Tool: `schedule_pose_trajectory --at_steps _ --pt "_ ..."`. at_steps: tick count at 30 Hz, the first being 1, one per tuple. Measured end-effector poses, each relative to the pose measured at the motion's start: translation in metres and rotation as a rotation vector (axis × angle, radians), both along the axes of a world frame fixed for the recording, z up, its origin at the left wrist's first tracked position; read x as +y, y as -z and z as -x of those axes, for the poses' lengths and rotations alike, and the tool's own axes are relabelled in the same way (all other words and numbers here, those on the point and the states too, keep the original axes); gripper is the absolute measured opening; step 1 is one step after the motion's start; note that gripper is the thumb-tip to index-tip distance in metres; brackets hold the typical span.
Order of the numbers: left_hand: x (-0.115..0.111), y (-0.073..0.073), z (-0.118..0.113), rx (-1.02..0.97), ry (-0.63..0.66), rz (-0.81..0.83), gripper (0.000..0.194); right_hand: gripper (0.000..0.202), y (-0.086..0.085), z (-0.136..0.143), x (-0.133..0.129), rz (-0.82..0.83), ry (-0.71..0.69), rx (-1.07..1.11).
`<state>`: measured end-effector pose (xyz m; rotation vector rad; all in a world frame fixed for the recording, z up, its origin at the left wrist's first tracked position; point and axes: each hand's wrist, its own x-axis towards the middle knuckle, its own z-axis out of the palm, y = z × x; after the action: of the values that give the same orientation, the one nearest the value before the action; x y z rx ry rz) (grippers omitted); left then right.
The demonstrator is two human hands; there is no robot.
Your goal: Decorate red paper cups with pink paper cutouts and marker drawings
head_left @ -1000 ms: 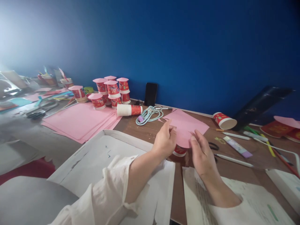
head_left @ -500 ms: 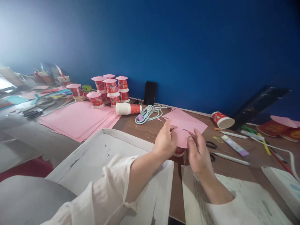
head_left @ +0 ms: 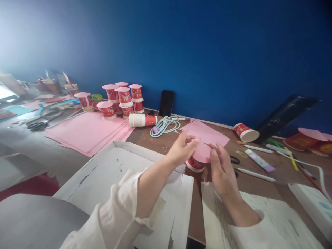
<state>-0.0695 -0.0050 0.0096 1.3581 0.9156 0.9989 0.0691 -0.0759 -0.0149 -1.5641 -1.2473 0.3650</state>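
Our left hand is half curled, thumb at the left of a pink disc; our right hand bends narrowly at its right edge. Whether either pinches it, we cannot tell. The disc covers the top of a red cup. Beyond, our fingers partly hide a pink sheet. Since half a second ago, our left thumb has shifted upward and more cup shows.

A deep blue wall rises behind a brown table, with a narrow pale strip between them. Light from the left washes the wall whitish and turns the table's far end grey.
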Motion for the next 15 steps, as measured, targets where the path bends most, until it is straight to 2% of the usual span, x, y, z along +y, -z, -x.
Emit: schedule_pose_trajectory --at_steps 2,4,9,15 --pt "0.004 -0.004 0.01 -0.045 0.179 0.109 0.089 0.071 -0.001 0.0 -0.003 0.05 -0.025 0.061" --pt "0.007 -0.005 0.017 -0.048 0.288 0.145 0.098 0.078 -0.001 0.0 -0.005 0.089 -0.014 0.061" --pt "0.006 -0.003 0.02 -0.006 0.364 0.13 0.118 0.08 -0.002 0.003 -0.005 0.119 0.028 -0.106" --pt "0.008 -0.002 0.02 0.023 0.387 0.094 0.118 0.08 -0.002 0.003 -0.005 0.123 0.027 -0.116"
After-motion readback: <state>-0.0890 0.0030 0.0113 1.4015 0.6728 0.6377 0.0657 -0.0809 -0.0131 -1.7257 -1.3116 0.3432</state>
